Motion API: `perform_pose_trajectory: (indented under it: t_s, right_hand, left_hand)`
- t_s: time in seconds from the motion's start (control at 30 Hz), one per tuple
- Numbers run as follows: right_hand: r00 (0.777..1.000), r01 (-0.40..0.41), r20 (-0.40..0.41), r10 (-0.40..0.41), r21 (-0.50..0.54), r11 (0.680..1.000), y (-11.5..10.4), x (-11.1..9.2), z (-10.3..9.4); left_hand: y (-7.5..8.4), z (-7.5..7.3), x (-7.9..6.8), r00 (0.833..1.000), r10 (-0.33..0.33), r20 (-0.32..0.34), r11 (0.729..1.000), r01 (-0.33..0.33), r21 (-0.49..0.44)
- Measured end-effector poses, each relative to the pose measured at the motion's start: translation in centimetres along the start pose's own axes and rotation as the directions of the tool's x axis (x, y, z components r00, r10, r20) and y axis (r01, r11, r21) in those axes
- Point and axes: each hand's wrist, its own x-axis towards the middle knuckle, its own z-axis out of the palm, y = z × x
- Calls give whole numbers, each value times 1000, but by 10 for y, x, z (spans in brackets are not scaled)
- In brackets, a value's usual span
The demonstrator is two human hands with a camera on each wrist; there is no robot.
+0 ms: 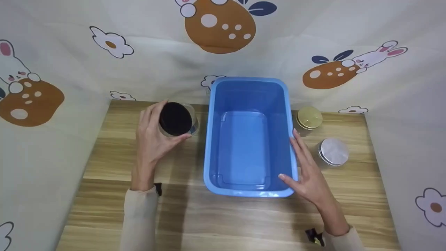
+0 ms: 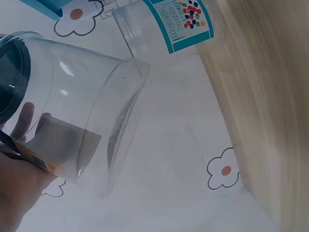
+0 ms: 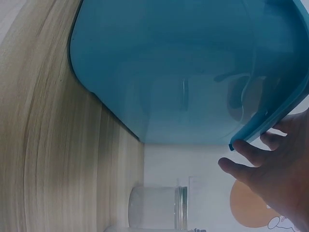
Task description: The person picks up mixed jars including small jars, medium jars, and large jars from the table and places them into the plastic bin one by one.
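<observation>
My left hand [image 1: 150, 136] grips a clear plastic jar [image 2: 72, 92] around its top, just under the black lid [image 1: 176, 119]. In the left wrist view this jar is tilted, its base off the wooden table. Right behind it stands a second clear jar [image 2: 145, 29] with a blue-edged label [image 2: 181, 21]. My right hand [image 1: 310, 177] rests on the right rim of a blue plastic tub [image 1: 251, 192]. Its thumb reaches over inside the rim, while the spread, nearly straight fingers [image 3: 251, 152] touch the rim from outside.
To the tub's right stand a jar with a gold lid [image 1: 309, 117] and one with a silver lid [image 1: 333, 151]. The wooden table [image 1: 223, 223] is bordered by pale cloth walls [image 1: 156, 69] printed with rabbits and flowers. The tub's floor [image 1: 245, 150] shows bare.
</observation>
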Motion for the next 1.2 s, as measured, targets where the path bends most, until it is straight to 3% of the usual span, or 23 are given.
perform_pose_trajectory:
  t_s: [0.23, 0.53, 1.2]
  right_hand:
    - [1000, 10, 3, -10, -8, 1000, 1, 1, 1]
    - [1000, -23, 4, 23, 16, 1000, 0, 2, 0]
    - [1000, -6, -4, 6, 33, 999, 2, 1, 2]
  left_hand:
    - [8, -1, 11, 998, 13, 59, 999, -15, 29]
    - [26, 10, 40, 987, 157, 34, 986, -159, 47]
    - [52, 26, 58, 956, 238, 172, 952, -265, 155]
